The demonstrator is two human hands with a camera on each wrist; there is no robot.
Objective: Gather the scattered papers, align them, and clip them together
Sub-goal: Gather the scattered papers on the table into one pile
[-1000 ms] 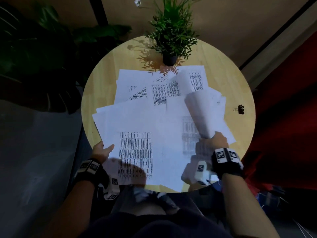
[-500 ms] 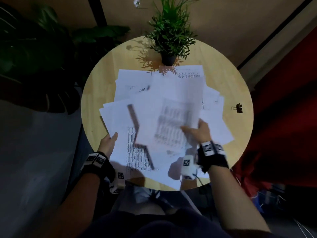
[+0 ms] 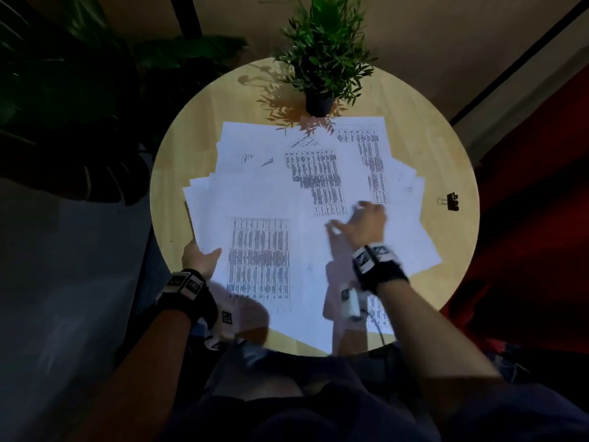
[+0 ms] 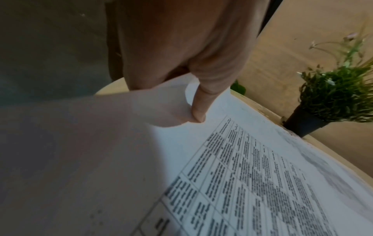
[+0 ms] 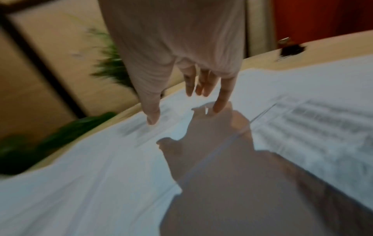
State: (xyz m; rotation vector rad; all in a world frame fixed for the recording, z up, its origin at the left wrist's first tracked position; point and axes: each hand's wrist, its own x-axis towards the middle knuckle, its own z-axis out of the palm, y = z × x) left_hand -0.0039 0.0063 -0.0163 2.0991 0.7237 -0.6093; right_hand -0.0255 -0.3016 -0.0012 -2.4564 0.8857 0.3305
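Round wooden table point(image 3: 197, 129) — scattered papers point(image 3: 255, 199), potted plant point(image 3: 318, 105), binder clip point(image 3: 452, 201).

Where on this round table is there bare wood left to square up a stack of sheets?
Bare wood shows along the table's far-left rim, beside the potted plant, and on the right around the binder clip. The middle and near side are crowded with papers, under the left hand and right hand.

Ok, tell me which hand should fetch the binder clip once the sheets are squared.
Right. The right hand hovers open over the papers on the side where the binder clip lies, while the left hand pinches the sheets' opposite edge.
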